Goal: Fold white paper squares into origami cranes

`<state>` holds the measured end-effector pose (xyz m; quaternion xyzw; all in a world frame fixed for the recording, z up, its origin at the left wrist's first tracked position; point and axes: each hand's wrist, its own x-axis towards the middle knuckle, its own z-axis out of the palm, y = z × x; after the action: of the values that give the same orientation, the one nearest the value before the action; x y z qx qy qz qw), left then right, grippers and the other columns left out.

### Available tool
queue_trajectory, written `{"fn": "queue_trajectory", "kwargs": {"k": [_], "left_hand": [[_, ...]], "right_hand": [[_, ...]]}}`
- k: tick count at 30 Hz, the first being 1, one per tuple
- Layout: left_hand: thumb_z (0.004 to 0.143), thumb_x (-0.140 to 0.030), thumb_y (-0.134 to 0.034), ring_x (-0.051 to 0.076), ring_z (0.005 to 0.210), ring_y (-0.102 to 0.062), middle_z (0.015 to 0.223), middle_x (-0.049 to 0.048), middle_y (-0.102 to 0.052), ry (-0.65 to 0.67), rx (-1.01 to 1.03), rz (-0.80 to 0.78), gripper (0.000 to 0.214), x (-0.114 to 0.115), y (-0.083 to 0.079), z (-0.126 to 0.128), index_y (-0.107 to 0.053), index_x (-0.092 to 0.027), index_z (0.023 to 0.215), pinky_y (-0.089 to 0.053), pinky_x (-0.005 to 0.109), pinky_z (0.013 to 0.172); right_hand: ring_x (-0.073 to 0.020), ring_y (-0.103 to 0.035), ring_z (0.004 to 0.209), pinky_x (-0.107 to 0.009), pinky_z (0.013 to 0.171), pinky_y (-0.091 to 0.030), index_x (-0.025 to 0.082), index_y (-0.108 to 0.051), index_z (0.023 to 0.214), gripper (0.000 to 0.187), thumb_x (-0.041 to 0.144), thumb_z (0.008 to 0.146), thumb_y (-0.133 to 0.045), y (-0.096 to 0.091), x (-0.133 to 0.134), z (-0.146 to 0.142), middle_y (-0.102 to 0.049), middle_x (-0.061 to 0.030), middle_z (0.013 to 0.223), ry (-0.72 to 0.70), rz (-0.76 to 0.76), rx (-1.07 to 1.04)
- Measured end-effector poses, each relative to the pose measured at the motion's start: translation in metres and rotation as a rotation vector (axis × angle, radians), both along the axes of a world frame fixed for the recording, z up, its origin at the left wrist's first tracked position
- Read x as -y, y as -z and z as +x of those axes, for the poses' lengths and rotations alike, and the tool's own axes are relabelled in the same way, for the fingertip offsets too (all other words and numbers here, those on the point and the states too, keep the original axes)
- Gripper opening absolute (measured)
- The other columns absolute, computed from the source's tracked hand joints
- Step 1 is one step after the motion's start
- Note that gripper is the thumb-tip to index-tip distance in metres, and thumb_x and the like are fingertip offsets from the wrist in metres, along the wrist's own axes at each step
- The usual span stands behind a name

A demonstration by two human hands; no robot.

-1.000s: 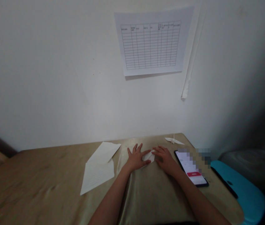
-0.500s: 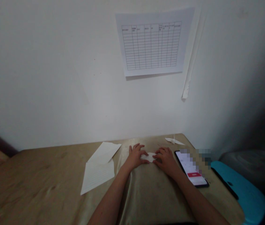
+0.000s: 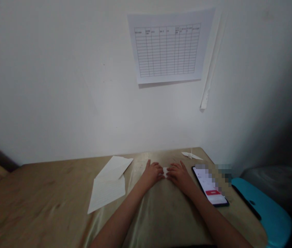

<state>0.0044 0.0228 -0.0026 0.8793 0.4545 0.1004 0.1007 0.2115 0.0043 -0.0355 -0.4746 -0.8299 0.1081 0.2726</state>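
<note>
A small piece of white paper (image 3: 165, 172) lies on the cloth-covered table between my two hands, mostly hidden under the fingers. My left hand (image 3: 153, 173) has its fingers bent over the paper's left side. From the right, my right hand (image 3: 178, 174) presses its curled fingertips on the other side, with the index finger and thumb near the paper's edge. The fingertips of both hands are close together. Whether the paper is folded I cannot tell.
Two larger white sheets (image 3: 107, 194) overlap to the left. On the right lie a lit phone (image 3: 213, 193) and a paper scrap (image 3: 191, 155) behind it. A blue rounded object (image 3: 264, 210) stands at the table's right edge. A printed chart (image 3: 169, 51) hangs on the wall.
My hands have come closer together, and the fingers now cover more of the small paper. The larger sheets and the phone have stayed in place.
</note>
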Motion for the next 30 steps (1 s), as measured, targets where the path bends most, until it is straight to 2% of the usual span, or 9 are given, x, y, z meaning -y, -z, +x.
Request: {"fn": "queue_trajectory", "kwargs": {"k": [4,6,14,21,26,30], "left_hand": [[0.094,-0.028,-0.062,0.028,0.133,-0.051,0.128,0.0042,-0.069,0.012,0.016,0.006,0.018,0.006,0.004,-0.005,-0.073,-0.028,0.109,-0.01,0.064,0.12],[0.093,-0.032,-0.063,0.028,0.135,-0.049,0.132,0.0027,-0.067,0.014,0.073,-0.014,0.02,0.009,0.009,-0.008,-0.071,-0.031,0.111,-0.01,0.064,0.12],[0.09,-0.034,-0.068,0.027,0.139,-0.045,0.135,0.0,-0.066,-0.106,0.233,-0.056,0.011,0.012,0.027,-0.005,-0.074,-0.032,0.099,-0.011,0.064,0.12],[0.09,-0.03,-0.067,0.026,0.138,-0.046,0.132,-0.0002,-0.068,-0.165,0.26,-0.07,0.009,0.014,0.025,-0.001,-0.075,-0.031,0.094,-0.012,0.062,0.119],[0.091,-0.031,-0.065,0.026,0.136,-0.048,0.129,0.0002,-0.07,-0.181,0.285,-0.073,0.01,0.014,0.024,-0.001,-0.075,-0.031,0.094,-0.012,0.062,0.119],[0.09,-0.031,-0.066,0.025,0.137,-0.048,0.129,0.0002,-0.07,-0.185,0.283,-0.085,0.009,0.013,0.025,-0.002,-0.075,-0.03,0.093,-0.012,0.061,0.119]], "right_hand": [[-0.0246,-0.054,0.127,-0.061,0.12,-0.011,0.03,-0.076,0.095,0.014,0.024,0.089,-0.066,0.002,-0.002,-0.001,-0.074,-0.0009,0.114,-0.006,0.008,0.024],[-0.0245,-0.055,0.127,-0.06,0.121,-0.01,0.03,-0.077,0.094,0.014,0.025,0.09,-0.065,0.002,-0.002,-0.002,-0.075,-0.0012,0.112,-0.015,0.013,0.035],[-0.0232,-0.055,0.124,-0.058,0.121,-0.009,0.029,-0.075,0.095,0.017,0.023,0.091,-0.061,0.001,-0.003,-0.005,-0.074,-0.0027,0.105,0.01,0.013,0.052],[-0.0223,-0.055,0.123,-0.055,0.121,-0.013,0.023,-0.073,0.094,0.015,0.023,0.091,-0.059,0.003,-0.001,-0.009,-0.071,-0.0061,0.111,0.066,0.007,0.013],[-0.0239,-0.055,0.124,-0.06,0.119,-0.007,0.026,-0.073,0.097,0.015,0.025,0.09,-0.06,0.004,-0.001,0.001,-0.072,-0.0049,0.113,0.03,-0.04,-0.037],[-0.0245,-0.056,0.122,-0.062,0.118,-0.005,0.027,-0.074,0.096,0.017,0.023,0.088,-0.059,0.004,-0.001,0.005,-0.073,-0.0031,0.107,0.076,-0.065,-0.066]]}}
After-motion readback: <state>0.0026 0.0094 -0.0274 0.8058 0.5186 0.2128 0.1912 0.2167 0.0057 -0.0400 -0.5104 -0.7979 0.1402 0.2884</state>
